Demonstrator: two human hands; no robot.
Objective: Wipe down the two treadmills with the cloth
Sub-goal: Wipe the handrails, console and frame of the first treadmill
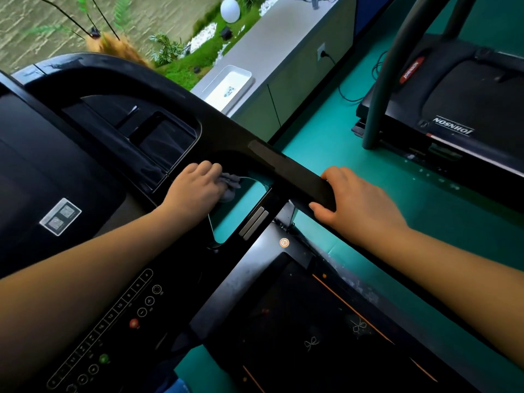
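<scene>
Closest in, the near treadmill's (56, 165) button panel (113, 321) runs off the lower left edge. Its markings are too small to read, apart from one red and one green button. Beside it the dark belt (312, 321) is cut off at the bottom edge.

Both forearms reach in from the lower corners. The left hand (195, 182) has its grip clamped on the grey cloth (231, 184): the fingers are curled over it and hold it against the console's edge, beside an opening through which the green floor (340, 143) shows. Most of the cloth is hidden under the hand, with only a crumpled bunch sticking out past the fingertips.

The right hand (360, 199) has its grip closed around the black handrail (283, 168). The fingers wrap over the top and the thumb lies on the near side. The palm's contact with the rail is hidden.

A recessed pocket (158, 137) in the console lies just beyond the left hand. Its inside is too dark to tell what it holds.

Farther off, across the floor, stands the far treadmill (467, 103), cut off at the right edge. It has a grey upright post (391, 80) in front.

At the back, a white tray (241, 72) sits on a grey table (272, 38). It holds a small patterned item that is too small to identify. Beyond them are a white globe lamp (230, 9) and green plants (167, 49).
</scene>
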